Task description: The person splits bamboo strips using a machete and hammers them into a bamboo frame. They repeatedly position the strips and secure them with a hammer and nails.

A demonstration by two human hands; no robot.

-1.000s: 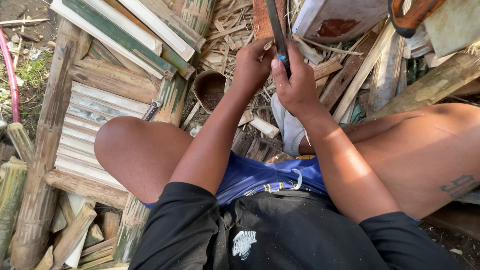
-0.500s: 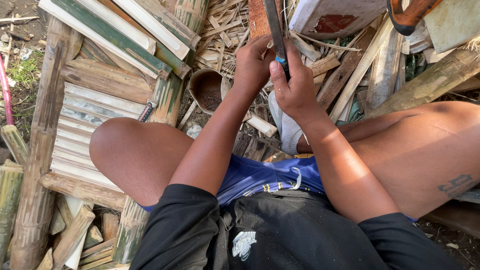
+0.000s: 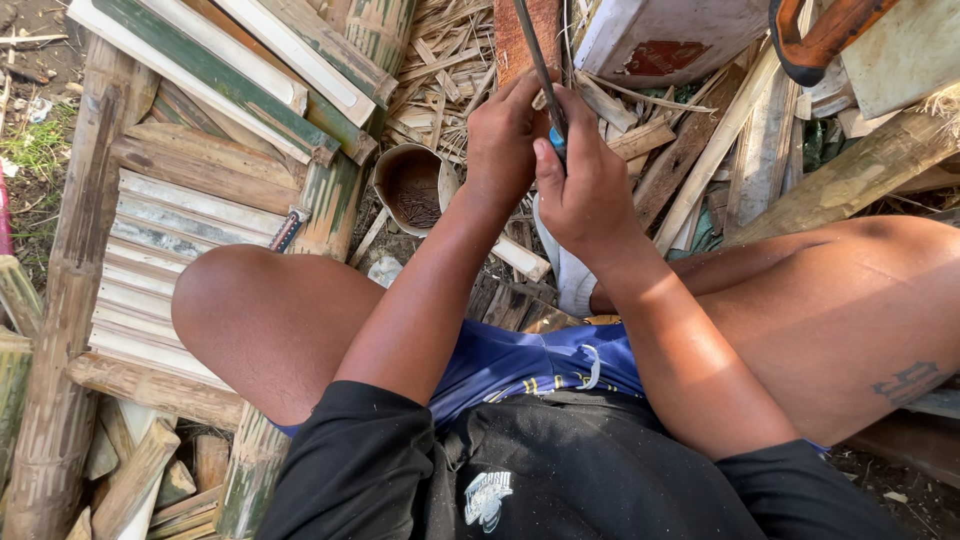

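My right hand [image 3: 588, 190] is closed on the blue handle of a long dark blade [image 3: 533, 55] that points up and away from me. My left hand [image 3: 503, 132] sits just left of it, fingers curled around the lower end of a reddish-brown wooden strip [image 3: 528, 30] beside the blade. Both hands touch each other above a litter of bamboo splinters. My bare knees spread to either side.
A brown cup of nails [image 3: 412, 188] stands left of the hands. A bamboo slat panel [image 3: 165, 265] and green-edged boards [image 3: 215, 70] lie at left, with a small tool [image 3: 288, 228] on them. A white box [image 3: 670, 35] and an orange saw handle [image 3: 825, 40] lie beyond.
My left knee has swung outward to the left. Both hands stay closed in the same place on the blade and the strip.
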